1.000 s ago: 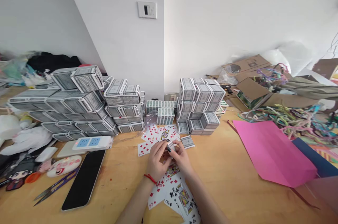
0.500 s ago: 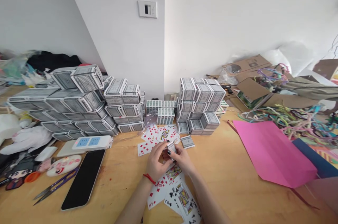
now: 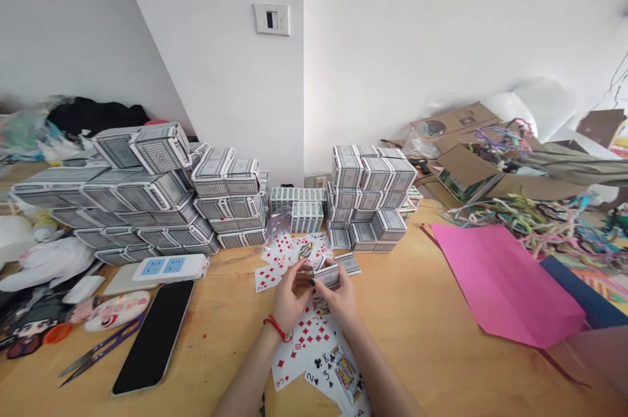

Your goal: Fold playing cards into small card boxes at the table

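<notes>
Between both hands, above the middle of the table, is a folded playing card [image 3: 328, 277] with its grey patterned back outward. My left hand [image 3: 290, 292], with a red cord bracelet [image 3: 276, 328] at the wrist, pinches it from the left. My right hand [image 3: 339, 294] grips its right side, and some fingertips are hidden behind it. A folded card piece [image 3: 348, 264] lies just beyond my right hand. Face-up playing cards [image 3: 314, 332] spread beneath my forearms, and more red-suit cards [image 3: 273, 274] lie beyond my left hand.
Stacked blocks of folded cards rise at the left [image 3: 161, 201] and right [image 3: 370, 198], with green-edged card packs [image 3: 307, 215] between. A black phone [image 3: 154, 338], scissors [image 3: 101, 350] and a power strip [image 3: 171, 266] lie left. Pink paper [image 3: 505, 283] and tangled pipe cleaners [image 3: 534, 227] lie right.
The folded card between my hands has turned so that its long patterned side shows more. My right hand has shifted slightly outward, and the view has moved slightly.
</notes>
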`<state>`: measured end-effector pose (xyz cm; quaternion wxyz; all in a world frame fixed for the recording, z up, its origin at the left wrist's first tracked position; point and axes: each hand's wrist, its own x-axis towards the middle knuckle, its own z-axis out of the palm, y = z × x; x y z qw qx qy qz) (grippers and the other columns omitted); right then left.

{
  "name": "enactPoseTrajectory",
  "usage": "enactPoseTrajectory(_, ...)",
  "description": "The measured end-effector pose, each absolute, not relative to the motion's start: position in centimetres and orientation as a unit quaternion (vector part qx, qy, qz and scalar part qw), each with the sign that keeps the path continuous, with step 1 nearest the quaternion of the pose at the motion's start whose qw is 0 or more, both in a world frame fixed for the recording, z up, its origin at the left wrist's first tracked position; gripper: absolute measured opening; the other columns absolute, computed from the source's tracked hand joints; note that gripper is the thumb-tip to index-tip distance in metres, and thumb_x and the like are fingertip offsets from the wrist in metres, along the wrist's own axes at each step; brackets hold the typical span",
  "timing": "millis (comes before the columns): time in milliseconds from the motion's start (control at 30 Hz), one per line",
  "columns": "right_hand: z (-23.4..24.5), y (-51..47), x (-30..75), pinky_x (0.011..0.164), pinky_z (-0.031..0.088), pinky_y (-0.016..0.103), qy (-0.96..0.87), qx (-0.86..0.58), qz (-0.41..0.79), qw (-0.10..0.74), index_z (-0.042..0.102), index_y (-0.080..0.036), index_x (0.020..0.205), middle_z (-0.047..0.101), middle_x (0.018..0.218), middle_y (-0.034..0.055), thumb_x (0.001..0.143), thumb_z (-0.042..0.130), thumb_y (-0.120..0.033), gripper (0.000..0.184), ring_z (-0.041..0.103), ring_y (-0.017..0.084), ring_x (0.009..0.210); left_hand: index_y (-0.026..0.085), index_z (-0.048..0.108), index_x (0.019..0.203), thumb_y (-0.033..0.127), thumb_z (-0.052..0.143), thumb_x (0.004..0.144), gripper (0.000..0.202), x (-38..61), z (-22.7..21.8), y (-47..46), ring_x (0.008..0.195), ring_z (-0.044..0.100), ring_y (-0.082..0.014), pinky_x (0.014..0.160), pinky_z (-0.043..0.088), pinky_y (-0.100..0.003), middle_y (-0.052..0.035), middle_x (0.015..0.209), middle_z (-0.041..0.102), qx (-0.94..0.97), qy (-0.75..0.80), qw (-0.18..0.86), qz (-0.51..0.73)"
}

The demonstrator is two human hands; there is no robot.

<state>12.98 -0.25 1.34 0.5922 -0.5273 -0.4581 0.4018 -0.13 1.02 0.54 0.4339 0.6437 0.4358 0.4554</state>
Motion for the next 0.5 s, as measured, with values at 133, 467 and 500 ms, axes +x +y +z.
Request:
enactPoseTrajectory(133,0.8,-0.3,13.1,0.083,0.042,0.036,-0.497,-0.517,0.391,0.577,0.055,-0.021,0.104,0.061,0.098,0.0053,0.06,0.07,-0.029,0.047,0.055,0.024,0.092,0.018,0.053,0.109,0.036,0.042,0.082,0.034,-0.6,0.8,1.3,0.091,0.06,-0.0208,0.073,0.052,-0.035,-0.0084,0.101,0.062,0.553,0.45,0.534,0.455)
enactPoseTrajectory(467,1.4,-0.4,13.5,0.087,0.038,0.038,-0.606,-0.448,0.352,0.555,0.059,-0.027,0.105,0.057,0.103,0.0052,0.056,0.074,-0.028,0.051,0.05,0.026,0.098,0.015,0.058,0.106,0.031,0.065,0.07,0.04,-2.7,3.0,1.6,0.084,0.062,-0.0218,0.072,0.051,-0.036,-0.0107,0.099,0.064,0.409,0.306,0.792,0.333)
enactPoseTrajectory(500,1.3,-0.4,13.5,0.087,0.038,0.038,-0.609,-0.445,0.351,0.555,0.059,-0.027,0.104,0.056,0.104,0.0057,0.056,0.074,-0.028,0.051,0.049,0.026,0.099,0.016,0.059,0.105,0.029,0.067,0.069,0.039,-2.8,2.9,1.6,0.086,0.062,-0.0219,0.072,0.051,-0.035,-0.0104,0.101,0.063,0.41,0.304,0.795,0.329)
